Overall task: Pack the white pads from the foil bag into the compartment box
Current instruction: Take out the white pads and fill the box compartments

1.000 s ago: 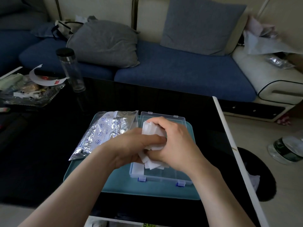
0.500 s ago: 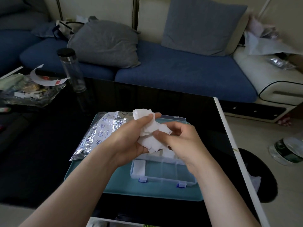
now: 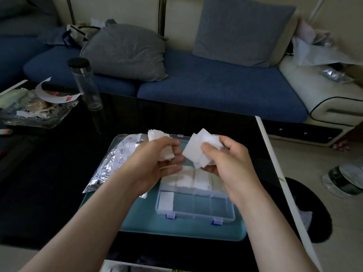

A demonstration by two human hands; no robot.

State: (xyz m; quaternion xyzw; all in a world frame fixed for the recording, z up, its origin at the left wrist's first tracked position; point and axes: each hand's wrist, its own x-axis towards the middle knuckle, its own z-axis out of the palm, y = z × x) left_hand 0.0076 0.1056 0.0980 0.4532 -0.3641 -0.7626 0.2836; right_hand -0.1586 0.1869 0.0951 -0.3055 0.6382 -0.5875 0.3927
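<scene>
- At mid-frame, above the compartment box (image 3: 196,210), the left hand (image 3: 153,165) grips a stack of white pads (image 3: 157,136), thumb on top, fingers (image 3: 172,170) loosely curled beneath.
- Just right of it, the right hand (image 3: 231,165) pinches a fanned bunch (image 3: 196,149) between thumb and curled fingers.
- More pads fill the box's far row, and one lies in its near-left compartment.
- At the box's left, the foil bag (image 3: 117,160) lies on a teal tray (image 3: 176,229) on the black desk (image 3: 55,183); its blue round marks are too small to read.

Your left hand (image 3: 155,163) and right hand (image 3: 225,163) each grip white pads (image 3: 198,152) above the compartment box (image 3: 196,209).
</scene>
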